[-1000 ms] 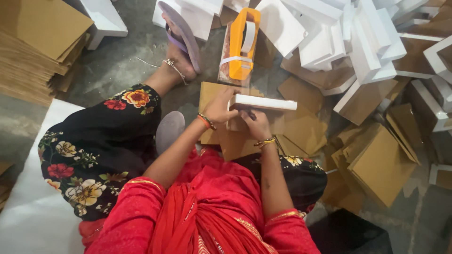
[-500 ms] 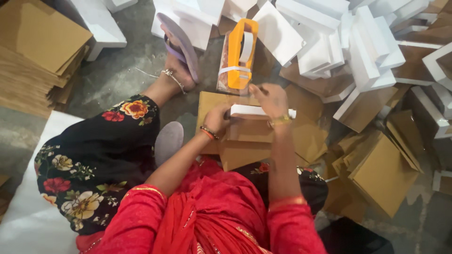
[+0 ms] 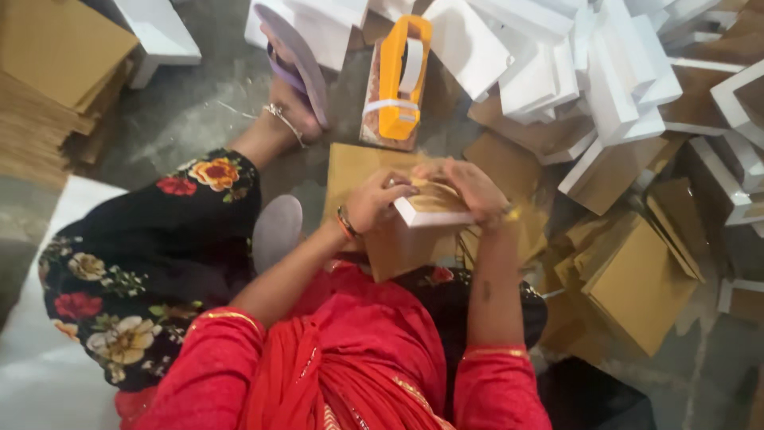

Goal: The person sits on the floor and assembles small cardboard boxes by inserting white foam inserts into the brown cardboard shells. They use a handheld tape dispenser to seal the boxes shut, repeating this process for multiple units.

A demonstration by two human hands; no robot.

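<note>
Both hands met over the lap on 1 small white-edged box tray [image 3: 434, 211] with a tan inside. The left hand [image 3: 380, 199] gripped its near-left corner, fingers curled over the rim, while the right hand [image 3: 465, 185] pressed down across its top from the far side. Beneath lay flat tan cardboard sheets [image 3: 354, 171]. An orange tape dispenser [image 3: 402, 76] stood just beyond, beside a heap of white boxes [image 3: 573, 64].

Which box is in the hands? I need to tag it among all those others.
Start at the orange tape dispenser standing on the floor. Just below it, the left hand and right hand grip a shallow white tray. Unlike the piled white boxes, it is held and shows a brown inside.
</note>
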